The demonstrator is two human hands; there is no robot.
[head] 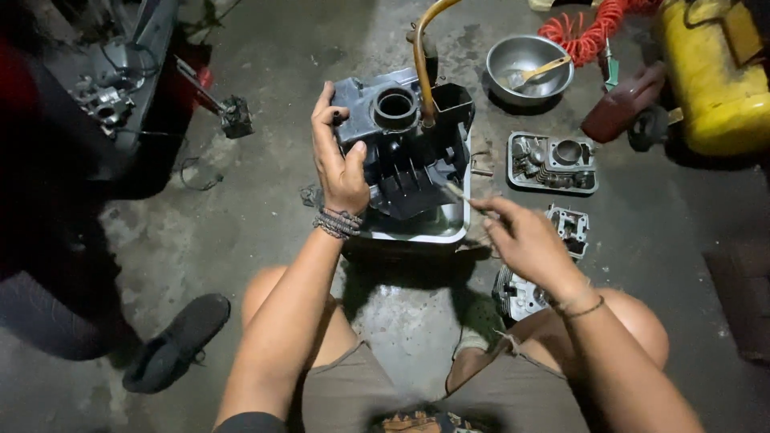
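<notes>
My left hand (337, 156) grips the left side of a black plastic housing (405, 136) with a round opening on top, held tilted over a white tub (433, 232). My right hand (521, 236) pinches a thin brush-like tool (455, 191) whose tip points at the housing's lower ribs. A curved yellowish hose (421, 56) runs down beside the housing. I squat with both knees on either side of the tub.
On the concrete floor lie a metal engine part (553, 163), a smaller one (571, 224), a finned cylinder (517, 295) by my right knee, a steel bowl with a spoon (529, 68), a red coiled hose (589, 32), a yellow tank (714, 76) and a black shoe (176, 341).
</notes>
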